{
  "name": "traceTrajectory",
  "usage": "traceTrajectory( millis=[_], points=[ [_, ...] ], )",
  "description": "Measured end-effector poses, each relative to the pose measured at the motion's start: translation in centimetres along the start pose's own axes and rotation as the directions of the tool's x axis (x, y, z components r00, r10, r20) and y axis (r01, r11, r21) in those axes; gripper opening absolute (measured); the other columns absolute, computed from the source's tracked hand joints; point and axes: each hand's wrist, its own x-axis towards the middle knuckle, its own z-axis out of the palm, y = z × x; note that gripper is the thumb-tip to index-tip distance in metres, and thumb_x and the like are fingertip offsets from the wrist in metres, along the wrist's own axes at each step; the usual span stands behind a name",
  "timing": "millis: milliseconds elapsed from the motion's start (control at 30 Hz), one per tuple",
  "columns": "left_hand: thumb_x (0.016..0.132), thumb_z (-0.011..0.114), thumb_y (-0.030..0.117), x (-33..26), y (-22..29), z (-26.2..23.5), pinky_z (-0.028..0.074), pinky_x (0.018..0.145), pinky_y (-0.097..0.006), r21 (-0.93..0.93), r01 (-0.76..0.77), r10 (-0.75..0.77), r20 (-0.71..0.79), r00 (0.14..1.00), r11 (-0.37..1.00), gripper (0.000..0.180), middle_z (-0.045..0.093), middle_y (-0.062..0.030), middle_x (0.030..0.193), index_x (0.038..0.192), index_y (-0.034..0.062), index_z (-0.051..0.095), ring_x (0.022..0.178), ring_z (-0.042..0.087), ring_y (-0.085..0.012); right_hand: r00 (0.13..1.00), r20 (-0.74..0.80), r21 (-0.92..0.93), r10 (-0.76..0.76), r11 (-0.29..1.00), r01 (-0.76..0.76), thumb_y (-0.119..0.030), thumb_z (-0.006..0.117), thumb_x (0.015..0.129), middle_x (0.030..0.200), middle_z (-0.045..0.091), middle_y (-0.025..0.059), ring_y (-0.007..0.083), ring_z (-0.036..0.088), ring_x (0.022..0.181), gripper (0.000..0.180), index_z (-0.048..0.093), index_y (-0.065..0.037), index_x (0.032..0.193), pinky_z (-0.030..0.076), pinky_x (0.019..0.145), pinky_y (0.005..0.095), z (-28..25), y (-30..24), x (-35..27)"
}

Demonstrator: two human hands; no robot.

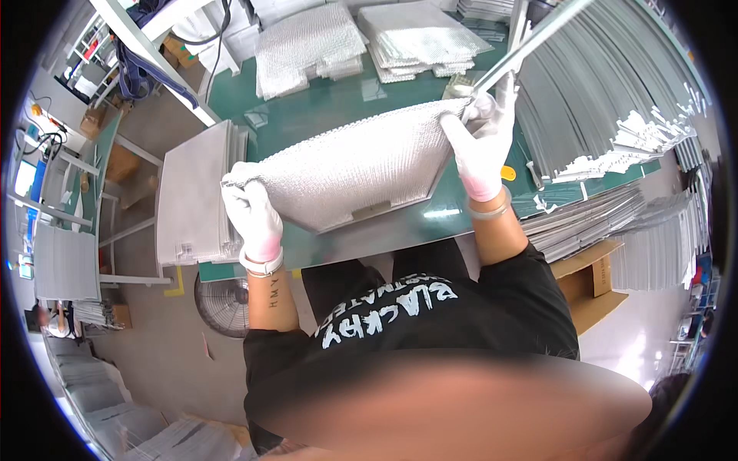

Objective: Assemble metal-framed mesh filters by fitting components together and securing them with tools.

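Observation:
A silver mesh sheet (361, 161) is tilted up over the green table, held by both hands at its upper corners. My left hand (252, 211), in a white glove, pinches the left corner. My right hand (484, 142), gloved too, has its thumb against the right corner while other fingers point upward. Beside those fingers a long pale strip (530, 48) slants up to the right; whether the hand grips it too, I cannot tell. A small dull rectangular piece (371, 209) shows at the sheet's lower edge.
The green table (307, 115) bears two stacks of mesh sheets, left (307, 46) and right (419, 34), at the back. Flat grey panels (196, 196) are piled at the left edge. Many long strips (607, 92) lie right, near a yellow tool (508, 173). A fan (223, 303) stands below.

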Motion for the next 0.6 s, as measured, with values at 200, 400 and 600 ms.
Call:
traceTrajectory(
  millis=[200, 400, 600],
  points=[
    [0.102, 0.043, 0.012, 0.2, -0.1, -0.1, 0.036, 0.087, -0.024, -0.063, 0.034, -0.032, 0.026, 0.999, 0.997, 0.010, 0.050, -0.0008, 0.095, 0.098, 0.0039, 0.047, 0.089, 0.044, -0.0077, 0.748, 0.654, -0.355, -0.115, 0.826, 0.438, 0.003, 0.076, 0.074, 0.108, 0.066, 0.0120, 0.0174, 0.063, 0.088, 0.066, 0.053, -0.003, 0.136, 0.051, 0.079, 0.0292, -3.2, -3.9, 4.3],
    [0.100, 0.047, 0.013, -0.1, -0.4, 0.2, 0.036, 0.083, -0.023, -0.157, 0.032, -0.016, 0.105, 0.994, 0.987, 0.008, 0.052, -0.0012, 0.096, 0.098, 0.0050, 0.048, 0.087, 0.044, -0.0067, 0.508, 0.861, -0.293, 0.015, 0.832, 0.472, -0.001, 0.072, 0.077, 0.096, 0.067, 0.0124, 0.0272, 0.066, 0.086, 0.038, 0.064, -0.002, 0.114, 0.052, 0.078, 0.0332, -3.0, -6.6, 8.4],
    [0.095, 0.051, 0.003, -0.8, 0.3, -0.7, 0.038, 0.072, -0.022, -0.148, 0.055, -0.046, 0.066, 0.997, 0.987, 0.006, 0.053, -0.0005, 0.093, 0.100, 0.0033, 0.053, 0.081, 0.044, -0.0042, 0.175, 0.977, -0.025, -0.123, 0.746, 0.665, 0.002, 0.064, 0.076, 0.093, 0.065, 0.0141, 0.0331, 0.064, 0.081, 0.042, 0.060, -0.005, 0.117, 0.053, 0.074, 0.0363, 0.1, -8.0, 9.5]
  ],
)
